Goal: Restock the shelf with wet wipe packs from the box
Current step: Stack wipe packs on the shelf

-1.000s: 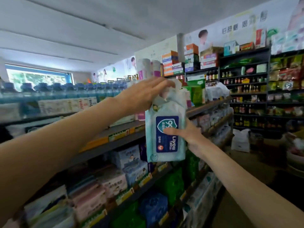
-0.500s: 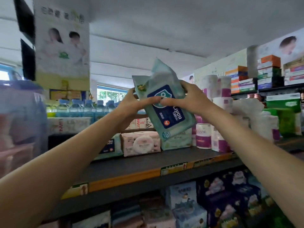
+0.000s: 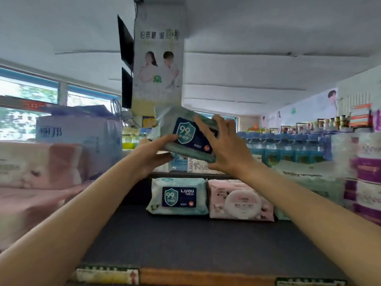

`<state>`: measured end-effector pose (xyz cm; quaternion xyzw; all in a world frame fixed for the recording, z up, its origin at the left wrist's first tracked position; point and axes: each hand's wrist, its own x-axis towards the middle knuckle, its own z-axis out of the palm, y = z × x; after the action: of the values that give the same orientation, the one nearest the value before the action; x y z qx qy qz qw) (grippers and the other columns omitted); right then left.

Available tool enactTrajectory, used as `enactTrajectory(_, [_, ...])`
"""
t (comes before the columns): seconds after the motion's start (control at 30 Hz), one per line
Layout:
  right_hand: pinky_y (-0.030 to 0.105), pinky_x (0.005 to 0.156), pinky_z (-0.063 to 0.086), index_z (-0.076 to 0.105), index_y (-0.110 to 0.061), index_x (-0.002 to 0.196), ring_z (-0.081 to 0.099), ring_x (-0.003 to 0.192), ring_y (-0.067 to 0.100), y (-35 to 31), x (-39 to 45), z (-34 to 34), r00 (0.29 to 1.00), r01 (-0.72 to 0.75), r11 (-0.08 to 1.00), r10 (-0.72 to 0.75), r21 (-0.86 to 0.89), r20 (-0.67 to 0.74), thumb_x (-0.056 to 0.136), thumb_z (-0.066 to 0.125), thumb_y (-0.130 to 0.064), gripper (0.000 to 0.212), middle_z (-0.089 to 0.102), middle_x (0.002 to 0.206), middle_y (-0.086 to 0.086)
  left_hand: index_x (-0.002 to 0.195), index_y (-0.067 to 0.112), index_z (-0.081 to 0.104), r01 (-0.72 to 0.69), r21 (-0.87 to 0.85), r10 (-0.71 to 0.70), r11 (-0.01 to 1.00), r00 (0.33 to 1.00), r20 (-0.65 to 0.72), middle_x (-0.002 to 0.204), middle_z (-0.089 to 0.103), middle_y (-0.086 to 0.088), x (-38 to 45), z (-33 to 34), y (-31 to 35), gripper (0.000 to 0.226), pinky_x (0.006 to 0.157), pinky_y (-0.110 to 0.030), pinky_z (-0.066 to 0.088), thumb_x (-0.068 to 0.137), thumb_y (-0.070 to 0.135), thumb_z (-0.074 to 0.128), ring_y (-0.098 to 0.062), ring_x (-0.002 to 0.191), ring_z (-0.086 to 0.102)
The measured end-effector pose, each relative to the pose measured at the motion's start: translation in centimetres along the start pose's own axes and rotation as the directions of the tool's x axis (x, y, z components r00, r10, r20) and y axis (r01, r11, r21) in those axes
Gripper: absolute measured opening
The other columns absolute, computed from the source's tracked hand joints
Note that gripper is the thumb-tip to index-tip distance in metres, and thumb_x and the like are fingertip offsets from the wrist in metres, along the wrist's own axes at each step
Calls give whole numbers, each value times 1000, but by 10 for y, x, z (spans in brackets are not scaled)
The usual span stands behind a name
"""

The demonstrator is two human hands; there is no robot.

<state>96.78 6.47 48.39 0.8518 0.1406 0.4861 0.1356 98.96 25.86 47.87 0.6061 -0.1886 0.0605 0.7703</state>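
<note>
A teal wet wipe pack point(image 3: 186, 134) with a dark blue "99" shield label hangs tilted in the air above the top shelf point(image 3: 185, 240). My left hand point(image 3: 153, 152) grips its lower left end. Over its right side curl the fingers of my right hand point(image 3: 223, 148). Directly below, an identical teal pack point(image 3: 179, 196) lies flat at the back of the dark shelf. A pink wipe pack point(image 3: 240, 201) with a round white lid sits right beside it. The box is not in view.
Large pink and blue tissue bundles point(image 3: 61, 153) fill the shelf's left side. Purple and white rolls point(image 3: 365, 178) stand on the right. Water bottles point(image 3: 288, 147) line the row behind. A poster pillar point(image 3: 157, 65) rises behind the shelf. The shelf's front edge carries price labels point(image 3: 107, 275).
The view swung to face the shelf squarely. Both hands carried the pack from upright at the aisle side to a flatter tilt above the teal pack lying on the shelf.
</note>
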Motion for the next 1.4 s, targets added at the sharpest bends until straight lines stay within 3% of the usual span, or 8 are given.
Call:
enactTrajectory(0.13, [35, 55, 52, 28, -33, 142, 32, 107, 34, -3, 30, 52, 975, 210, 954, -220, -215, -23, 42, 82, -7, 117, 31, 123, 10, 114, 5, 43, 59, 264, 20, 963, 958, -286, 113, 53, -17, 34, -41, -22, 40, 69, -26, 52, 80, 5, 66, -20, 85, 54])
enactTrajectory(0.27, [47, 74, 52, 20, -34, 145, 29, 108, 35, -12, 27, 94, 973, 228, 959, -217, -170, 86, 45, 83, -6, 121, 27, 123, 12, 137, 6, 28, -4, 671, 122, 742, 984, -129, 125, 51, -12, 45, -42, -40, 69, 94, -37, 46, 79, 2, 64, -25, 111, 53])
enactTrajectory(0.4, [46, 101, 39, -24, -41, 139, 12, 131, 37, -5, 17, 102, 930, 195, 980, -175, -31, 323, 76, 71, -35, 115, 3, 143, 12, 146, 18, 12, -46, 741, 52, 670, 999, 15, 138, 43, -7, 42, -32, -56, 85, 105, -38, 41, 80, 1, 63, -23, 120, 50])
enactTrajectory(0.63, [39, 96, 49, 1, -37, 146, -6, 142, 33, 0, 8, 73, 892, 113, 986, -154, 120, 426, 83, 60, -19, 89, -5, 155, 2, 141, 10, 18, 4, 857, 84, 516, 995, -56, 136, 44, -18, 44, -19, -66, 77, 104, -42, 40, 80, 13, 65, -32, 124, 45])
enactTrajectory(0.77, [49, 111, 31, 14, -27, 146, -5, 143, 32, -8, -9, 49, 903, 111, 993, -113, 29, 414, 86, 54, -19, 73, -7, 155, 5, 139, 4, 23, 15, 894, 207, 449, 971, -120, 139, 35, -20, 24, -17, -55, 67, 103, -48, 37, 85, 18, 59, -37, 127, 38])
enactTrajectory(0.87, [48, 112, 26, 34, -18, 138, 4, 142, 31, -13, -28, 21, 900, 114, 993, -89, -35, 426, 88, 54, -25, 54, 4, 155, 9, 131, 7, 35, -179, 941, 429, 287, 902, 41, 132, 38, -18, -2, -5, -45, 50, 100, -43, 34, 86, 16, 54, -34, 122, 39])
enactTrajectory(1.07, [51, 108, 24, 46, -16, 128, 13, 139, 33, -20, -105, -53, 834, -79, 985, 148, -151, 532, 88, 54, -28, 43, 17, 151, 10, 129, 7, 39, -398, 872, 311, 287, 899, 308, 131, 41, -15, -65, 48, -49, 47, 100, -47, 36, 87, 21, 54, -34, 120, 42])
enactTrajectory(1.4, [49, 104, 29, 51, -16, 120, 18, 135, 30, -49, -322, -256, 522, -426, 775, 632, -467, 573, 90, 52, -31, 34, 25, 145, 8, 104, 7, 58, -825, 214, 258, 523, 392, 883, 107, 54, -11, -279, 160, -93, 19, 78, -34, 45, 86, 9, 50, -28, 91, 56])
